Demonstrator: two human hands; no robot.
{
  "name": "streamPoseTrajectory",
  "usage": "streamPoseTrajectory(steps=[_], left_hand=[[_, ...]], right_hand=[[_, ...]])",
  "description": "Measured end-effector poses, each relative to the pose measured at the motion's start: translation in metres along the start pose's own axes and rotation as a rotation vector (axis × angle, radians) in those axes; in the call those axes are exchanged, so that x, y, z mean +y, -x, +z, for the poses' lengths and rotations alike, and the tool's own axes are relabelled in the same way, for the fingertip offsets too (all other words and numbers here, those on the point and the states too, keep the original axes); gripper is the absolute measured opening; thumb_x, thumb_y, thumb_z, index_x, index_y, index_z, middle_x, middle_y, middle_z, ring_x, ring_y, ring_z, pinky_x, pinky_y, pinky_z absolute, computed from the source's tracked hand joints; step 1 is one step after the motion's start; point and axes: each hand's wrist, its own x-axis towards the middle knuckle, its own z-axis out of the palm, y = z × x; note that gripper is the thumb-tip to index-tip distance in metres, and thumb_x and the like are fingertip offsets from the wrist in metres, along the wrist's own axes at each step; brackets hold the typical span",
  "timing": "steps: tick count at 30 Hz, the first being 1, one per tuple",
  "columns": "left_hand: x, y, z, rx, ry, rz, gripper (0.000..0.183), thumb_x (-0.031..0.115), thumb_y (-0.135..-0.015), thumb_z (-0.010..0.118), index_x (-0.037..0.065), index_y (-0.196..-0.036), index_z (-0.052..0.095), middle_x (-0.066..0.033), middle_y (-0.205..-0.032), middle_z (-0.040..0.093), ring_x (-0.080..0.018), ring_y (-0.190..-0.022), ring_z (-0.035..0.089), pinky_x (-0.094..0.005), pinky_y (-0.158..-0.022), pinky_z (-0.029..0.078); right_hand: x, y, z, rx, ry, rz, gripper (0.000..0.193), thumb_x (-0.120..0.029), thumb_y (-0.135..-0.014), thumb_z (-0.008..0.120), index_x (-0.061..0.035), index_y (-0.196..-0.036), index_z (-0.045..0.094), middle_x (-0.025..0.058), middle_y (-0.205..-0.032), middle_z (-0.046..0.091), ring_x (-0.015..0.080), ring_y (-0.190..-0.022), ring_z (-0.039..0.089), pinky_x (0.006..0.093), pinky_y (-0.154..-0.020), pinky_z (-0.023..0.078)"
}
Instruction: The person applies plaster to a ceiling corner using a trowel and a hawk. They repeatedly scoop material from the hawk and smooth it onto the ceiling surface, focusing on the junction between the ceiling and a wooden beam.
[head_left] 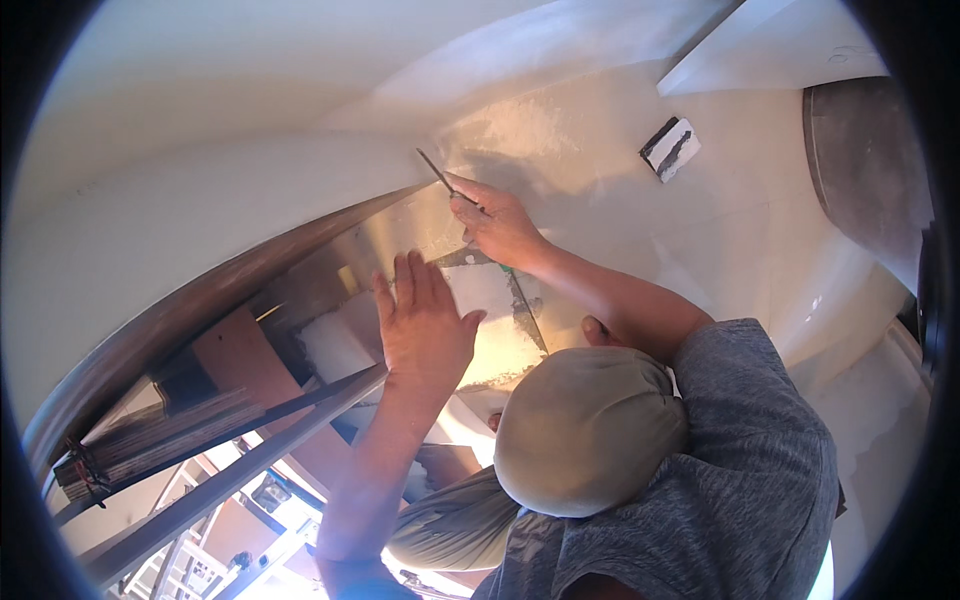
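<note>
My right hand [497, 225] is closed on a thin, dark, blade-like tool [434, 167] seen edge-on. Its tip points up and left, close to the pale curved wall; most of its grip is hidden by my fingers. My left hand [425, 320] lies flat, palm down and fingers apart, beside a rough-edged white patch [488, 300] on the pale surface. Whether the palm presses on the surface, I cannot tell. A thin dark edge runs along the right side of the patch, below my right wrist. Whitish smears [520, 125] mark the surface beyond my right hand.
A small black-and-white block [670, 150] lies at the upper right. My bent knee [590, 430] in khaki cloth rises in front of me. A brown curved ledge [230, 270] runs along the left, above planks [190, 430] and a grey rail [240, 470]. A dark curved panel [865, 170] stands far right.
</note>
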Motion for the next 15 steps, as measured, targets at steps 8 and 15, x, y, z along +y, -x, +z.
streamPoseTrajectory(steps=[8, 15], left_hand=[[-0.029, 0.021, 0.144, -0.247, 0.292, -0.434, 0.117, 0.062, -0.080, 0.081, -0.013, -0.155, 0.033, -0.0342, -0.162, 0.035, -0.0439, -0.154, 0.032, -0.0541, -0.126, 0.027], [-0.007, -0.019, 0.160, -0.374, 0.376, -0.597, 0.144, 0.074, -0.068, 0.085, -0.018, -0.158, 0.019, -0.0402, -0.165, 0.022, -0.0476, -0.158, 0.021, -0.0498, -0.129, 0.023]], right_hand=[[-0.015, 0.000, 0.015, -0.017, -0.062, -0.014, 0.050, -0.022, -0.110, 0.055, -0.0073, -0.157, 0.049, 0.0058, -0.083, 0.059, 0.0118, -0.063, 0.057, 0.0315, -0.062, 0.051], [-0.029, 0.005, 0.002, -0.122, -0.082, 0.145, 0.053, -0.026, -0.110, 0.057, -0.0076, -0.159, 0.047, 0.0026, -0.090, 0.060, 0.0112, -0.070, 0.063, 0.0312, -0.069, 0.059]])
